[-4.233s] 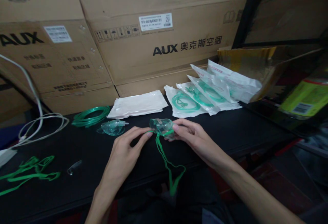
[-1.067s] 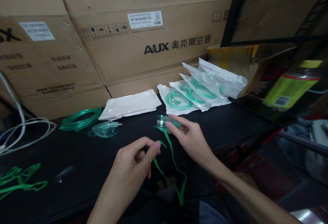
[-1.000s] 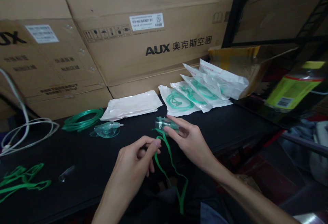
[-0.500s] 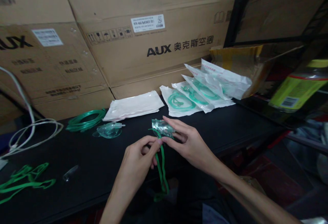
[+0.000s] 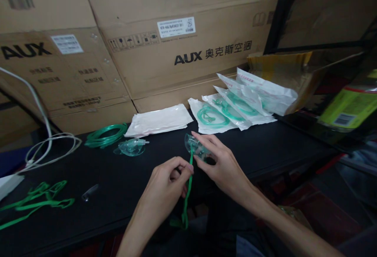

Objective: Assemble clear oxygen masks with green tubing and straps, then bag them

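Observation:
My right hand (image 5: 222, 163) grips a clear green plastic mask (image 5: 194, 147) above the black table (image 5: 118, 178). From the mask a green elastic strap (image 5: 186, 198) hangs down past the table's front edge. My left hand (image 5: 171, 178) pinches that strap between thumb and forefinger just below the mask. Both hands are closed on these parts and sit close together at the middle of the table.
A second mask (image 5: 131, 147) and a coil of green tubing (image 5: 106, 135) lie at the back left. Flat white pouches (image 5: 159, 120) and sealed packs with green tubing (image 5: 232, 108) lie behind. Loose green straps (image 5: 35, 200), a small clear part (image 5: 90, 192) and white cable (image 5: 50, 147) lie left. Cardboard boxes (image 5: 182, 53) form the back wall.
The strap's loop has been drawn in and now hangs straight and taut under the mask. My left hand slid slightly right along it; my right hand turned the mask more upright.

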A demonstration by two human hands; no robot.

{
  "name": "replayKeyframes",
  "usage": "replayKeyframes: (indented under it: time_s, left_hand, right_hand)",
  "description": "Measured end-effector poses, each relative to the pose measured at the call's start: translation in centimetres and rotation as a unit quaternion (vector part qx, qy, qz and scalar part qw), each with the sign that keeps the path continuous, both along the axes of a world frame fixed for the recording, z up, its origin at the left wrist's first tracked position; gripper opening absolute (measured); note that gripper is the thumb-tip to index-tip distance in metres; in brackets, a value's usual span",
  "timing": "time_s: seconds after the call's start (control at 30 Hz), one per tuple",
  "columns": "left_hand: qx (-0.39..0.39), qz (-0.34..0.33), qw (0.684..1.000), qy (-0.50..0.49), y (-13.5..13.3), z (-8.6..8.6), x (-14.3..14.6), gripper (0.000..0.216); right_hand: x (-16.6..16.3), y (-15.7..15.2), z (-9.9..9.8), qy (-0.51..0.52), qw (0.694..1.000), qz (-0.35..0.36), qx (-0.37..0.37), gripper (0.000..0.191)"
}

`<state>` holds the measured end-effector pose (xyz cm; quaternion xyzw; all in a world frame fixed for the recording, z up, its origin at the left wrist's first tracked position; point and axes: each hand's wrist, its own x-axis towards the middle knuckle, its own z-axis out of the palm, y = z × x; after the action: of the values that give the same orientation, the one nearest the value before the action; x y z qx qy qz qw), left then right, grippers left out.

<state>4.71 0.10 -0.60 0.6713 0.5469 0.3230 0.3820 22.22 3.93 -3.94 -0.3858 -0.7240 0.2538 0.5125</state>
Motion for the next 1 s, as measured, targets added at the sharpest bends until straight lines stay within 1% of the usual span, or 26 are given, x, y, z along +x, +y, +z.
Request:
replayKeyframes:
  time_s: [0.13,0.3,0.4,0.53,0.6,0.63,0.67,0.73,0.77,0.8,0.83,0.9,0.97,1.0]
  left_hand:
    - [-0.028,-0.015,0.999,0.005,-0.4,0.4,-0.2,0.014]
    - [-0.045,-0.010,0.999,0.002,-1.3,1.1,0.1,0.015]
    - [-0.051,-0.010,0.999,-0.006,-2.1,1.5,0.5,0.013]
    - [-0.068,-0.021,0.997,-0.007,-3.3,2.1,0.7,0.012]
    - [-0.072,-0.014,0.997,-0.011,-3.7,2.7,0.0,0.012]
    - [-0.063,0.004,0.998,-0.009,-3.8,3.2,-0.7,0.013]
    - [-0.042,0.036,0.998,-0.004,-3.8,3.8,-1.6,0.014]
    - [0.026,0.133,0.991,0.015,-4.0,5.5,-4.1,0.020]
    - [0.075,0.192,0.978,0.030,-4.1,6.6,-5.7,0.024]
    - [0.119,0.249,0.960,0.045,-4.3,7.6,-7.3,0.028]
    - [0.155,0.312,0.936,0.059,-4.6,8.7,-8.9,0.031]
    - [0.187,0.423,0.881,0.102,-5.5,10.2,-12.1,0.034]
    - [0.184,0.487,0.832,0.191,-6.4,10.8,-15.0,0.038]
    - [0.178,0.499,0.812,0.245,-6.7,10.7,-16.3,0.040]
  right_hand:
    - [0.0,0.0,0.0,-0.015,0.999,-0.035,0.015,0.060]
    - [0.0,-0.1,0.1,-0.022,0.998,-0.042,0.034,0.058]
    - [0.1,-0.1,-0.2,-0.012,0.996,-0.072,0.046,0.056]
    - [0.3,0.4,-0.7,-0.003,0.992,-0.122,0.034,0.055]
    - [0.4,0.6,-0.9,0.008,0.990,-0.135,0.024,0.055]
    - [0.4,0.6,-0.9,0.013,0.991,-0.134,0.019,0.054]
    - [0.4,0.7,-0.9,0.016,0.991,-0.130,0.016,0.054]
    - [0.4,0.6,-0.9,0.022,0.993,-0.115,0.013,0.054]
    - [0.3,0.6,-0.9,0.028,0.994,-0.107,0.010,0.054]
    - [0.3,0.6,-0.9,0.038,0.994,-0.099,0.005,0.054]
    - [0.2,0.6,-0.9,0.049,0.995,-0.092,-0.001,0.054]
    - [0.1,0.5,-0.9,0.064,0.995,-0.077,-0.013,0.056]
    - [0.1,0.5,-0.8,0.065,0.996,-0.066,-0.016,0.056]
    - [0.1,0.5,-0.8,0.066,0.996,-0.060,-0.016,0.055]
